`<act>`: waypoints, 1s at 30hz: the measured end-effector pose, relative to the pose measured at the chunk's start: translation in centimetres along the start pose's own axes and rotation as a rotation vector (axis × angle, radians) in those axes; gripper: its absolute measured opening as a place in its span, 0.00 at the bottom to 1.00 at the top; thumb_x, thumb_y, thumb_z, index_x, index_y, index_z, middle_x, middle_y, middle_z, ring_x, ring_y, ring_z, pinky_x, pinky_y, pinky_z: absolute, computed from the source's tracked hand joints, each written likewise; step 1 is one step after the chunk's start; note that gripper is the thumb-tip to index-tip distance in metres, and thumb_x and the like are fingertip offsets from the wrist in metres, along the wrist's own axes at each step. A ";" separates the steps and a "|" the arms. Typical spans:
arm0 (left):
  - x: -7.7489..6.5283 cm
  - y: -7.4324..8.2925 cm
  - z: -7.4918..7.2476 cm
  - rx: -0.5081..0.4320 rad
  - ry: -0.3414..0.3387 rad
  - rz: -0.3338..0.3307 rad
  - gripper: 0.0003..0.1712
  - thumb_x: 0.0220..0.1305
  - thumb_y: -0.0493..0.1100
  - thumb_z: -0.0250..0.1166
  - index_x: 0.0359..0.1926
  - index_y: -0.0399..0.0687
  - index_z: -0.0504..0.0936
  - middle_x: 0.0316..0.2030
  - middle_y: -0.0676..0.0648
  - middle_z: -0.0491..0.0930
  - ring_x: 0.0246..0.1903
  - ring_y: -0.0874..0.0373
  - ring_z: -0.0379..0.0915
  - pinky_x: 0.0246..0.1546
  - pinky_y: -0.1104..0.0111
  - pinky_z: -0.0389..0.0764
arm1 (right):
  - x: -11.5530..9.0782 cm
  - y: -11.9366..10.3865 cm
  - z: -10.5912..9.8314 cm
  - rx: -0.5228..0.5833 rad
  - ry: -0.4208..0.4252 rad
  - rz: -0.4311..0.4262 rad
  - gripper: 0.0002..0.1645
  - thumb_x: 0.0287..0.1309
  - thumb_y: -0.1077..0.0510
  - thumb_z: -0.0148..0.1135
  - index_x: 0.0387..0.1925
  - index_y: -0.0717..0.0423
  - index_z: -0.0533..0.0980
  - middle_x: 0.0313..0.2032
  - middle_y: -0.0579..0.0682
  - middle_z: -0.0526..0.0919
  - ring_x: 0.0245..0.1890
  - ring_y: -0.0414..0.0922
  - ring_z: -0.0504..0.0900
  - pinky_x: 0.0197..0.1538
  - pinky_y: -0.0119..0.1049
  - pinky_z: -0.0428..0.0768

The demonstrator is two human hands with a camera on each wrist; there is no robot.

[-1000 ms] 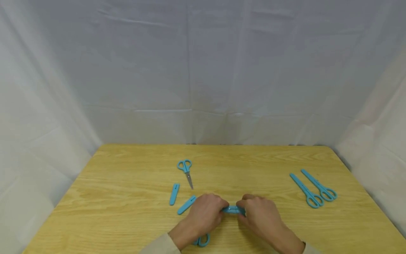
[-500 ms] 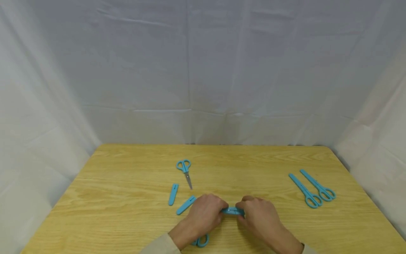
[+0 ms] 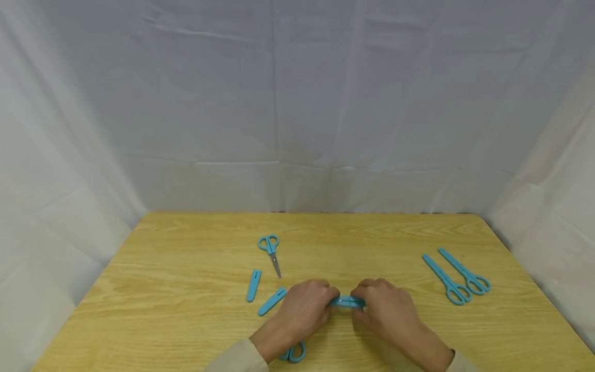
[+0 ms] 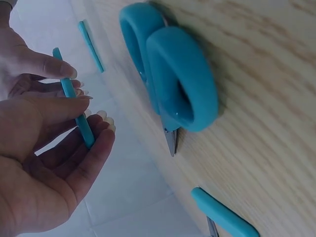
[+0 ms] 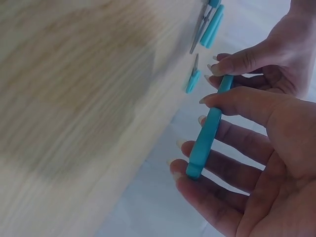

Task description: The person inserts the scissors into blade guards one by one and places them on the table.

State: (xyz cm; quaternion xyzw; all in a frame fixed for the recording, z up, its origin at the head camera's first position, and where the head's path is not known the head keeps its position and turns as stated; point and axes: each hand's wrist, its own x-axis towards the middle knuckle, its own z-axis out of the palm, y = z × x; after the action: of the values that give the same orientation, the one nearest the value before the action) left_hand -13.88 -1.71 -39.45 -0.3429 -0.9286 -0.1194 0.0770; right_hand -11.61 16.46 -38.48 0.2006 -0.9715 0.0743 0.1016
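Observation:
Between my two hands in the head view are light blue scissors [image 3: 346, 301], held crosswise with a blue sheath over the blades. My left hand [image 3: 307, 307] grips the sheathed left end; my right hand [image 3: 390, 310] pinches the handle end. Both wrist views show the thumbs pressing on the slim blue scissors [image 5: 205, 140] from one side, with fingers curled behind. Much of the scissors is hidden by fingers in the head view. By my left wrist lie blue-handled scissors [image 3: 296, 352], partly covered by the arm; the left wrist view shows their loops [image 4: 182, 79] and bare blades.
Unsheathed scissors [image 3: 271, 253] lie on the wooden table [image 3: 186, 237], left of centre. Two loose blue sheaths [image 3: 253, 285] are nearer, beside my left hand. At the right, two sheathed scissors [image 3: 457, 276] lie side by side. White sheeting [image 3: 302, 103] surrounds the table.
Both hands, with the sheathed scissors, have shifted slightly forward and to the right in the last half second. The things on the table stay in place.

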 end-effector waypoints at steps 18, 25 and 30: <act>0.6 -1.7 -0.1 0.082 0.094 0.015 0.33 0.58 0.61 0.64 0.62 0.54 0.74 0.56 0.46 0.75 0.52 0.51 0.73 0.47 0.58 0.77 | -0.1 5.6 -0.3 0.069 -0.064 0.196 0.12 0.48 0.51 0.72 0.37 0.48 0.84 0.38 0.46 0.84 0.31 0.44 0.81 0.19 0.35 0.73; 0.9 -2.3 0.2 0.060 0.060 0.048 0.35 0.61 0.65 0.58 0.65 0.54 0.71 0.61 0.44 0.70 0.58 0.50 0.68 0.53 0.55 0.73 | -0.5 8.5 -0.2 0.105 -0.123 0.268 0.14 0.51 0.52 0.70 0.39 0.53 0.82 0.36 0.47 0.82 0.26 0.42 0.79 0.21 0.37 0.73; 1.3 -2.5 0.9 0.052 0.009 0.109 0.35 0.64 0.67 0.53 0.67 0.57 0.69 0.63 0.44 0.67 0.61 0.50 0.64 0.57 0.54 0.68 | -0.8 10.2 -0.2 0.096 -0.194 0.328 0.18 0.54 0.49 0.68 0.41 0.56 0.81 0.38 0.50 0.82 0.28 0.44 0.79 0.21 0.38 0.73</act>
State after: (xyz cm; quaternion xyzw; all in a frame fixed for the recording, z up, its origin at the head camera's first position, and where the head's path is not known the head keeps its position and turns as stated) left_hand -16.61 -2.51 -40.41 -0.3905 -0.9109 -0.0922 0.0964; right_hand -14.94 26.04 -39.56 0.0503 -0.9918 0.1162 -0.0156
